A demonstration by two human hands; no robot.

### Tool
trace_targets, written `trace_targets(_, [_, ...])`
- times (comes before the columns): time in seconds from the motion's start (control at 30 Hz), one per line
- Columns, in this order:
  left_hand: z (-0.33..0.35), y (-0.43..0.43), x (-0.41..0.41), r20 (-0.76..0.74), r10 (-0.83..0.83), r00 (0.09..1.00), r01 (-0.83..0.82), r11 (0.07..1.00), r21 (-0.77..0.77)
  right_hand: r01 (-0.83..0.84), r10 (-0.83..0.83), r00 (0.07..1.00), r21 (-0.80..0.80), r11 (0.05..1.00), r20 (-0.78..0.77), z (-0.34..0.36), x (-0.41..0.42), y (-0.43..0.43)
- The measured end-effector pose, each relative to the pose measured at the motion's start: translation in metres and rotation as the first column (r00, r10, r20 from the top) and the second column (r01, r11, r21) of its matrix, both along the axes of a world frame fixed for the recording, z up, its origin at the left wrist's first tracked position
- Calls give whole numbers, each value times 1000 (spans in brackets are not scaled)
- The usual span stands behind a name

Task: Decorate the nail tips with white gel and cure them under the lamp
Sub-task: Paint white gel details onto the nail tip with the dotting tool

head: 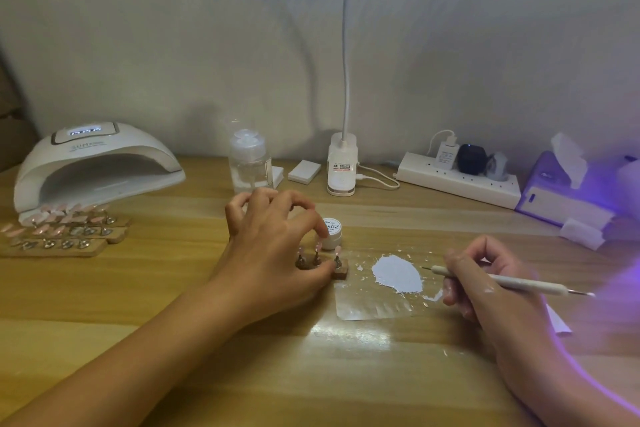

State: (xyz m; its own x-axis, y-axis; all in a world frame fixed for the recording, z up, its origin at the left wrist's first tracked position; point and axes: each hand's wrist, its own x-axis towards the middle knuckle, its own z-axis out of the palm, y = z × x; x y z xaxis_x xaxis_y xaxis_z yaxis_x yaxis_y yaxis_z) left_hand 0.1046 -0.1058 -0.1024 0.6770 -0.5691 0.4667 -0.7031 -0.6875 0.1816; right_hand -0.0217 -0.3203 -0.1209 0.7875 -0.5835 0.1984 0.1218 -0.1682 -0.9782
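Table (242, 357), left hand (273, 246) — nail stand (340, 273) half-hidden

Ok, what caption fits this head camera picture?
Left hand pinches the nail tip stand; right hand holds a pen by the white gel.

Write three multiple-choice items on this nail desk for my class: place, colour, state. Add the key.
1. Where is the curing lamp? A) far left on the table B) beside the power strip C) on the tissue box
2. What colour is the gel puddle? A) pink B) white C) black
3. What is the right hand doing? A) lying empty B) gripping the dotting pen C) lifting the jar
Key: 1 A, at the table's left edge; 2 B, white on the clear sheet; 3 B, pen in its grip.
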Motion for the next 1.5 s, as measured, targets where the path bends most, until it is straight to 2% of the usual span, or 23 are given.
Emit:
trace_targets(0.13, [0,-7,-12,97,-29,995,23,998,57,13,-13,1000,-16,1000,-2,-3,2,-1])
trace_targets(0.27, [-3,-10,-17,72,-33,997,33,999,6,9,-11,1000,-86,996,-24,-7,3,-1])
trace_targets(0.37, [-3,-14,-20,109,-36,993,38,999,-21,-11,1,997,-136,991,-71,-7,3,-1])
trace_targets(0.5, [-4,-16,-27,250,-40,967,46,999,-17,-24,16,989,-49,999,-147,0,7,-4])
trace_targets(0.6, [-4,-19,-34,329,-132,935,148,989,-22,-30,28,978,-9,999,-205,5,10,-10])
trace_targets(0.67, [-6,-23,-41,240,-213,947,235,970,-68,-34,18,973,-67,997,-229,4,8,-11])
trace_targets(0.73, [-11,-25,-48,53,-261,964,266,954,-138,-60,24,971,-146,987,-238,2,6,-8])
trace_targets(0.8, [-18,-25,-48,-116,-316,942,292,938,-184,-88,24,964,-232,969,-265,2,5,-4])
trace_targets(0.9, [-23,-26,-43,-236,-403,884,346,905,-250,-104,25,953,-246,964,-302,3,6,-7])
trace_targets(1.0, [-25,-27,-39,-285,-429,857,346,890,-299,-65,-3,962,-239,969,-274,2,6,-7])
trace_targets(1.07, [-26,-27,-37,-292,-425,857,343,892,-293,-121,36,956,-276,953,-292,2,5,-5])
trace_targets(1.13, [-26,-27,-36,-305,-421,855,333,894,-300,-155,69,941,-241,958,-331,2,5,-5])
trace_targets(1.23, [-25,-27,-33,-330,-425,843,324,891,-319,-72,-4,957,-254,965,-289,2,5,-6])
trace_targets(1.3, [-25,-27,-32,-330,-412,849,309,895,-322,-109,20,956,-291,950,-293,3,5,-4])
trace_targets(1.37, [-25,-27,-32,-332,-394,857,289,901,-323,-141,50,944,-264,954,-325,2,5,-2])
trace_targets(1.5, [-23,-26,-32,-338,-396,854,292,901,-320,-84,6,961,-272,959,-277,3,5,-4])
